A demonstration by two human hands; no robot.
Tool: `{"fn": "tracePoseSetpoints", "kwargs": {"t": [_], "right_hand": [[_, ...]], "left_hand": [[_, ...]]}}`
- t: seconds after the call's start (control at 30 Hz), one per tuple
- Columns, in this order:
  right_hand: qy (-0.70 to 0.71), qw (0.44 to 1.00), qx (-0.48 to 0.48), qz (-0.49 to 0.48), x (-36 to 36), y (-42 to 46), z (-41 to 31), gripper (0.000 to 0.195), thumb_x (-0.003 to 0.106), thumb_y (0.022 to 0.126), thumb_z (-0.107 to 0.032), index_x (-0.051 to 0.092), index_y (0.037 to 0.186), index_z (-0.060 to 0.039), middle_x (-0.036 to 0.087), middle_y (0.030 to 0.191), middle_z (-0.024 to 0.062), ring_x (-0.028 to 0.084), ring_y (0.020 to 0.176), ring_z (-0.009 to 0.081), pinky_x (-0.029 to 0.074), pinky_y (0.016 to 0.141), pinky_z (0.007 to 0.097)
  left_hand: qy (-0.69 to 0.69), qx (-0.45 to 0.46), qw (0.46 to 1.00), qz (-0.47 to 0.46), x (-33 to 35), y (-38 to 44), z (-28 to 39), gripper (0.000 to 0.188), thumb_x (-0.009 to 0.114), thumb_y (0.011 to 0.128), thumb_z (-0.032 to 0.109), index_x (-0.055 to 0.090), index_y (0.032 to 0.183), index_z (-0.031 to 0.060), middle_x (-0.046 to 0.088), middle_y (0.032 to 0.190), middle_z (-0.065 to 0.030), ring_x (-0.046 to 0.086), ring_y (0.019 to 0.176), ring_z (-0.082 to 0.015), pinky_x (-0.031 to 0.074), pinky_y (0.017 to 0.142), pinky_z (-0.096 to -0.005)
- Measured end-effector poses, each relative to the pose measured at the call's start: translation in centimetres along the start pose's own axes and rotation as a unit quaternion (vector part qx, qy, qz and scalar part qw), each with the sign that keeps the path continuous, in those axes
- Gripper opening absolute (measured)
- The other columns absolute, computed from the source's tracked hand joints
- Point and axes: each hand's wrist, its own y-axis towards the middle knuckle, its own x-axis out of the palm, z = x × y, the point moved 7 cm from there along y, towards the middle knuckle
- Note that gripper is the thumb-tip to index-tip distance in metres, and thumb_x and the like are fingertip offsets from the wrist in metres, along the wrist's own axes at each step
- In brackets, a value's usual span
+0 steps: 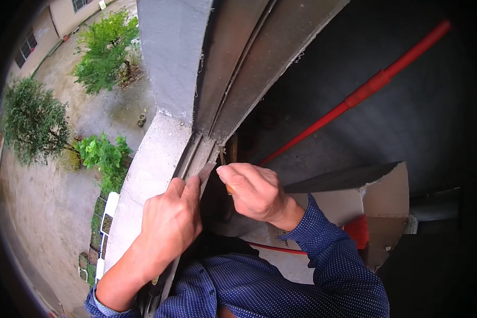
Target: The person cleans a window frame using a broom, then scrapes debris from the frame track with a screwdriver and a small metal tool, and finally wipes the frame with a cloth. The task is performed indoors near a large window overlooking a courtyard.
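My left hand (175, 216) rests over the window frame's bottom track (194, 157), holding a thin flat piece (207, 171) between thumb and fingers; its material is unclear. Close to its right, my right hand (254, 192) is closed around the orange handle (230, 190) of a tool, whose narrow shaft (222, 156) points up at the inner edge of the frame. The tool's kind cannot be told. The metal side frame (238, 71) meets the track at a dusty corner just above both hands.
A pale concrete sill (143, 171) runs along the outer side, above a yard with trees (35, 119). Inside, a red pole (365, 91) slants across the dark room. An opened cardboard box (385, 194) stands at the right, with something red (356, 231) by it.
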Motion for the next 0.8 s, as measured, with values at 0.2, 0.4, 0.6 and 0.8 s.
{"fn": "tracePoseSetpoints", "kwargs": {"t": [0.2, 0.4, 0.6, 0.8], "right_hand": [[-0.012, 1.0, -0.006, 0.026, -0.7, 0.8, -0.2, 0.034, 0.073, 0.083, 0.011, 0.069, 0.116, 0.0092, 0.071, 0.094, 0.0167, 0.075, 0.076, 0.0299, 0.063, 0.065, 0.0345], [0.027, 1.0, 0.007, -0.006, 0.3, 0.7, 0.1, 0.029, 0.07, 0.086, 0.01, 0.069, 0.115, 0.0072, 0.07, 0.091, 0.0155, 0.075, 0.075, 0.03, 0.062, 0.064, 0.0347], [0.036, 0.999, 0.008, -0.007, 0.0, 0.7, -0.1, 0.028, 0.068, 0.087, 0.01, 0.069, 0.115, 0.0065, 0.07, 0.092, 0.0151, 0.074, 0.075, 0.0291, 0.063, 0.065, 0.0349], [0.056, 0.998, 0.024, -0.033, 0.1, 0.9, 0.4, 0.029, 0.07, 0.087, 0.009, 0.07, 0.115, 0.0039, 0.07, 0.095, 0.0146, 0.075, 0.076, 0.0286, 0.063, 0.065, 0.0348]], "left_hand": [[-0.008, -0.006, 1.0, 0.004, 0.0, 0.0, -0.3, 0.035, 0.07, 0.086, 0.002, 0.064, 0.12, 0.0018, 0.06, 0.087, -0.0182, 0.064, 0.067, -0.0428, 0.054, 0.06, -0.0516], [-0.019, -0.012, 1.0, 0.005, -0.2, 0.3, 0.0, 0.03, 0.069, 0.086, 0.0, 0.065, 0.116, 0.003, 0.059, 0.084, -0.0178, 0.063, 0.067, -0.0432, 0.053, 0.06, -0.0515], [-0.029, -0.011, 0.999, 0.019, -0.4, 0.2, -0.1, 0.026, 0.069, 0.086, -0.001, 0.064, 0.111, 0.0025, 0.059, 0.084, -0.0183, 0.063, 0.067, -0.0436, 0.052, 0.059, -0.052], [-0.019, -0.013, 1.0, 0.005, -0.1, 0.5, -0.2, 0.029, 0.068, 0.086, 0.0, 0.065, 0.114, 0.0005, 0.061, 0.084, -0.0193, 0.065, 0.067, -0.0436, 0.054, 0.061, -0.052]]}}
